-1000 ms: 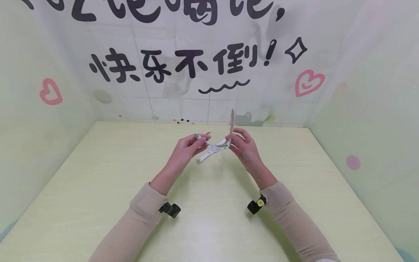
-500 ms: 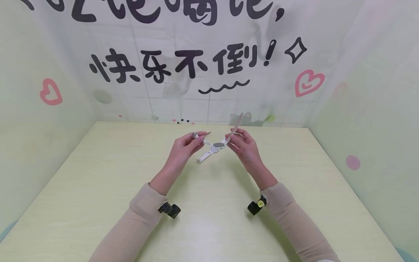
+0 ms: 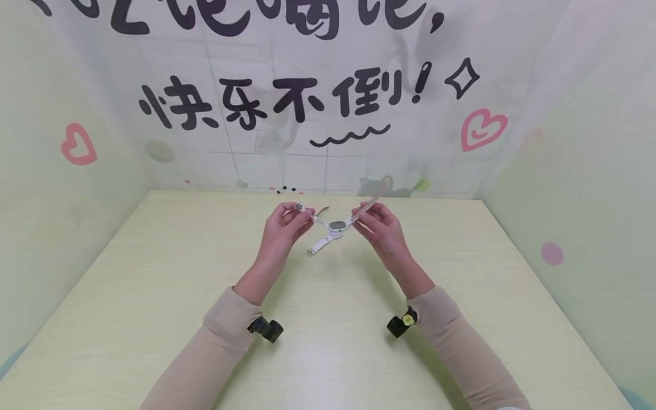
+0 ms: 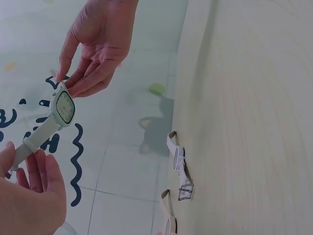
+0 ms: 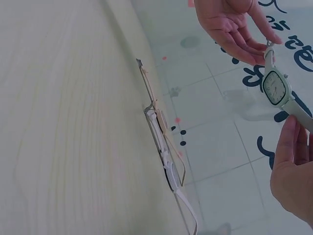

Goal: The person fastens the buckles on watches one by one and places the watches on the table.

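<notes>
My left hand and right hand hold a white wristwatch between them, raised above the table. Fingers of the left hand pinch its buckle-end strap. The right hand pinches the other strap, whose free end slants up to the right. The watch's grey case back faces the head camera; its square dial shows in the left wrist view. Below it on the table lies a second white watch, partly hidden by the held one. A beige watch lies beside that one, mostly hidden in the head view.
A pale wooden table spreads beneath both arms. Behind it stands a white printed backdrop with dark lettering, and pale side panels close in the left and right.
The held watch has turned so its case back shows, and its straps have spread apart. The left hand has shifted slightly left and up. The upright strap end now leans right.
</notes>
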### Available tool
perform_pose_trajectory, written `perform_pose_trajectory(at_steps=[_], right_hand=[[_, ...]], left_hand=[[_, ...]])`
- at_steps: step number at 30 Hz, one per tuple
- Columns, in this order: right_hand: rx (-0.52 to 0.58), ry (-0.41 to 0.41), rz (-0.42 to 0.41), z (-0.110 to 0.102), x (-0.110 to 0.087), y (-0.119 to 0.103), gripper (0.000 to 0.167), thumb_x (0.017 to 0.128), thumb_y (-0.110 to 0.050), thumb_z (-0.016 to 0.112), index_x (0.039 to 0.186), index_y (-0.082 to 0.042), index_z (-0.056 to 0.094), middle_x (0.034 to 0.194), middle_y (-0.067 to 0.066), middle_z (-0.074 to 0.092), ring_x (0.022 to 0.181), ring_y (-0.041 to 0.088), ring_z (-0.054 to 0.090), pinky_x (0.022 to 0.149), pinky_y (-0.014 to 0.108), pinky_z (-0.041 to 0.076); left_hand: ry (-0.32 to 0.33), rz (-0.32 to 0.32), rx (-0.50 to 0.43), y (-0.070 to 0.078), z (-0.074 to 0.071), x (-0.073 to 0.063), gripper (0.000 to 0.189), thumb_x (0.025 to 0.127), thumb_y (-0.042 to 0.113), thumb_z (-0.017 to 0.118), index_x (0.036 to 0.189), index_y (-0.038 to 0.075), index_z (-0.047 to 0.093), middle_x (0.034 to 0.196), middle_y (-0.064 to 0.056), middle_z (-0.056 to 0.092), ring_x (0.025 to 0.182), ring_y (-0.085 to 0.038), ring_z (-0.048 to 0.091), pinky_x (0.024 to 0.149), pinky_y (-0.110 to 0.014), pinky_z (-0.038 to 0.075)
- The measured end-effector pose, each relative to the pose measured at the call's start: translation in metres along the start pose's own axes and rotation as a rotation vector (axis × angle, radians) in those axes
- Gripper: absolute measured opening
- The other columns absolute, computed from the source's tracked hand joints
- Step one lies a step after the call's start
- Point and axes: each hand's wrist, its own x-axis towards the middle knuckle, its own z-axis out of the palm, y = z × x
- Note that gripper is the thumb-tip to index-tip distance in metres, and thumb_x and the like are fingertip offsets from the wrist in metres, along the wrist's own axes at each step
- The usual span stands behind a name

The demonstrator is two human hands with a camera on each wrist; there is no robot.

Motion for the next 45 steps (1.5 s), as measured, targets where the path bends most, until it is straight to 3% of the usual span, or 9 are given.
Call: perform_pose_trajectory(at_steps=[12, 21, 31, 45], right_hand=[[0.027, -0.002, -0.010, 0.002, -0.001, -0.001, 0.015, 0.102, -0.001, 0.050, 0.105, -0.011, 0.061, 0.097, -0.001, 0.074, 0.097, 0.012, 0.071, 0.092, 0.028, 0.058], [-0.046, -0.022, -0.036, 0.003, -0.003, -0.003, 0.010, 0.103, -0.007, 0.052, 0.108, -0.009, 0.060, 0.100, 0.000, 0.074, 0.101, 0.014, 0.070, 0.093, 0.028, 0.058], [-0.108, -0.059, -0.066, 0.004, -0.001, -0.003, 0.012, 0.103, -0.008, 0.051, 0.106, -0.011, 0.062, 0.099, -0.001, 0.074, 0.097, 0.011, 0.070, 0.092, 0.029, 0.058], [-0.213, -0.062, -0.116, 0.008, 0.004, -0.005, 0.016, 0.099, -0.005, 0.058, 0.115, -0.002, 0.060, 0.099, -0.002, 0.074, 0.098, 0.010, 0.071, 0.092, 0.029, 0.058]], left_hand=[[-0.024, 0.050, -0.051, -0.002, -0.001, 0.000, 0.008, 0.101, 0.010, 0.056, 0.109, 0.011, 0.055, 0.099, 0.006, 0.074, 0.103, -0.011, 0.069, 0.099, -0.027, 0.054], [0.006, 0.075, -0.065, 0.000, 0.000, 0.001, 0.012, 0.101, 0.011, 0.057, 0.112, 0.012, 0.060, 0.097, 0.007, 0.075, 0.097, -0.008, 0.070, 0.093, -0.024, 0.057], [0.016, 0.057, -0.065, 0.002, -0.001, 0.005, 0.013, 0.101, 0.014, 0.057, 0.113, 0.013, 0.063, 0.099, 0.005, 0.073, 0.097, -0.008, 0.069, 0.095, -0.024, 0.056], [-0.019, 0.086, -0.118, 0.003, -0.005, 0.012, 0.016, 0.101, 0.009, 0.057, 0.116, 0.006, 0.061, 0.101, 0.006, 0.074, 0.107, -0.012, 0.069, 0.101, -0.026, 0.053]])
